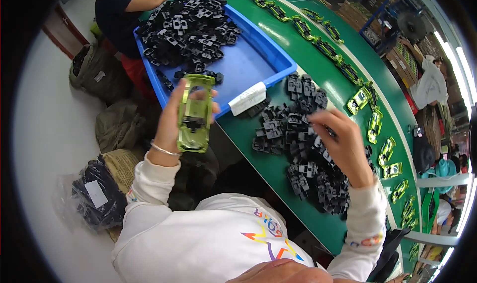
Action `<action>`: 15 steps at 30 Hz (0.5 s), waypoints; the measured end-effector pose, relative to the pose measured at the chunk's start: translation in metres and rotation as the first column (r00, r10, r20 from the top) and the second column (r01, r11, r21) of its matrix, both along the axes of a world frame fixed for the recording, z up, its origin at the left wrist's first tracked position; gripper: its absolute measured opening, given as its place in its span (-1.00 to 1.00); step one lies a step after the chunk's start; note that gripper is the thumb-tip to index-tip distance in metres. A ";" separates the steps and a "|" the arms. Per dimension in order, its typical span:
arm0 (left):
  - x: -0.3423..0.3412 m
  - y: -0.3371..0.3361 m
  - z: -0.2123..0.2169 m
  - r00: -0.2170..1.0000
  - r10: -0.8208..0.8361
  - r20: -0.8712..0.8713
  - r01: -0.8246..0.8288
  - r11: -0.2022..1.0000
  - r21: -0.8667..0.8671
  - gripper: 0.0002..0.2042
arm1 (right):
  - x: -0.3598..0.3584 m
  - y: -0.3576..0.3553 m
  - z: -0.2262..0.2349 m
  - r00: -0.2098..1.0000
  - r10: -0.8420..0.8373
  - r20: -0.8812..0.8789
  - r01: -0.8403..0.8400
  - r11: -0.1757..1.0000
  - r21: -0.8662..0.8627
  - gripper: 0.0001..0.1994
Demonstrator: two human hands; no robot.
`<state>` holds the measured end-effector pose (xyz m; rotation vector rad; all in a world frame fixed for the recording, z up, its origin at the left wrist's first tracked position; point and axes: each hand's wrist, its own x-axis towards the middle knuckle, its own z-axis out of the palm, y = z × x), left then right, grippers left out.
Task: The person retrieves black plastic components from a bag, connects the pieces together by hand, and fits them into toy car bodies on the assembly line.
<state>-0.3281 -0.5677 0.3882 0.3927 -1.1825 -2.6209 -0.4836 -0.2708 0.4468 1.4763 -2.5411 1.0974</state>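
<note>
My left hand, with a bracelet at its wrist, grips a shiny green toy car body by its long sides. The car body is held lengthwise, with openings and dark parts showing in its middle. Over a heap of black plastic parts on the green table hovers my right hand, its fingers curled and the thumb near the index finger. Whether a small part sits between those fingertips I cannot make out.
A blue tray piled with black plastic parts stands at the back left, a white label on its rim. Green car bodies line the conveyor on the right. Another person sits beyond the tray. Sacks stand at the left.
</note>
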 end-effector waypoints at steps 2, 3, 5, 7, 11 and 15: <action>0.018 -0.034 -0.007 0.997 0.067 -0.039 -0.068 0.997 -0.022 -0.38 | -0.020 -0.068 -0.007 0.979 0.203 0.031 -0.203 0.979 0.017 -0.85; 0.024 -0.040 -0.004 0.991 0.117 -0.058 -0.116 0.993 0.021 -0.37 | -0.028 -0.100 -0.015 0.970 0.241 0.022 -0.242 0.969 0.046 -0.85; 0.035 -0.049 -0.007 0.975 0.218 -0.034 -0.218 0.976 0.009 -0.38 | -0.032 -0.162 -0.033 0.947 0.309 0.093 -0.316 0.947 0.066 -0.77; 0.041 -0.053 -0.013 0.926 0.376 -0.006 -0.376 0.926 -0.008 -0.39 | -0.028 -0.211 -0.054 0.932 0.351 -0.093 -0.339 0.933 0.124 -0.70; 0.042 -0.059 -0.017 0.943 0.330 -0.035 -0.328 0.943 0.058 -0.39 | -0.028 -0.258 -0.103 0.911 0.301 -0.281 -0.225 0.935 0.274 -0.75; 0.036 -0.063 -0.014 0.951 0.301 -0.075 -0.302 0.953 0.003 -0.37 | -0.043 -0.246 -0.106 0.921 0.273 -0.277 -0.108 0.864 0.492 -0.80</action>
